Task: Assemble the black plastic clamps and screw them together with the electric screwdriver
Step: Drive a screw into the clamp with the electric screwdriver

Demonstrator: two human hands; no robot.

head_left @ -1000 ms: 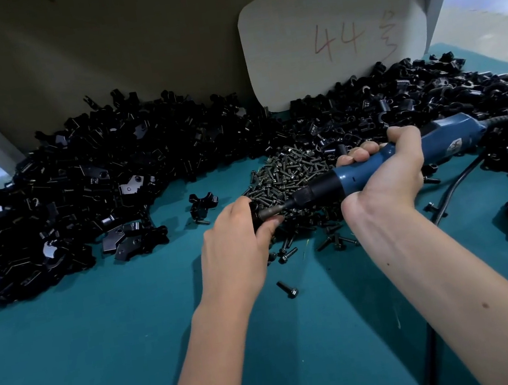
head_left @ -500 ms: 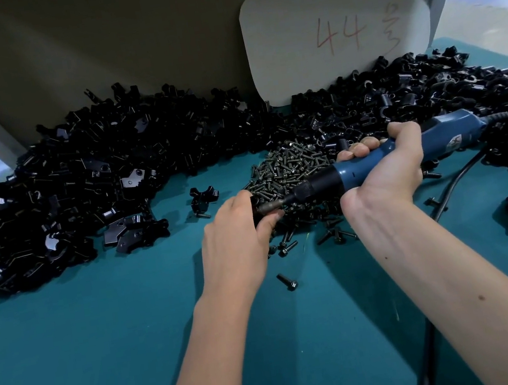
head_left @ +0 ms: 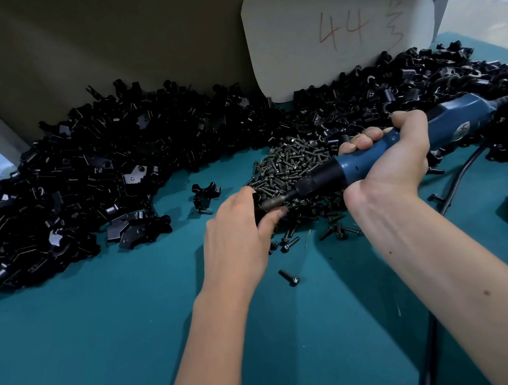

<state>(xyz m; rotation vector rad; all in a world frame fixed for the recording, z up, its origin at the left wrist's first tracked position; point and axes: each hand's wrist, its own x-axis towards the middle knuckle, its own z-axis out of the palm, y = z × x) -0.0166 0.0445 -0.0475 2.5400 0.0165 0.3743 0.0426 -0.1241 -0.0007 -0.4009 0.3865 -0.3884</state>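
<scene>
Two hands were at work over the teal table [head_left: 106,362], close beside the heap of screws [head_left: 291,163]. The left hand [head_left: 236,237] had its fingers and thumb curled round a small black clamp [head_left: 257,207], most of it hidden in the palm, so I could not tell how the halves sat together. The right hand [head_left: 390,162] was wrapped round the blue barrel of the electric screwdriver [head_left: 372,158], lying nearly level, its metal tip going into the clamp just at the left thumb. Whether a screw sat on the tip I could not make out.

The clamp looked light, hard and rather slick, a thing that would likely twist under the driver's turning unless pinched firmly on its flat sides, clear of the screw hole. The screwdriver seemed the heavier item, stiff, best held at mid-barrel as it was, with its cable [head_left: 461,174] trailing off to the right and perhaps tugging a little.

Behind, a long bank of loose clamp parts [head_left: 96,183] ran across the table to the right side, under a white card [head_left: 339,24] marked 44. One stray screw [head_left: 289,277] lay alone on the cloth, near the left wrist, and one small assembled-looking piece [head_left: 205,194] sat apart from the pile
</scene>
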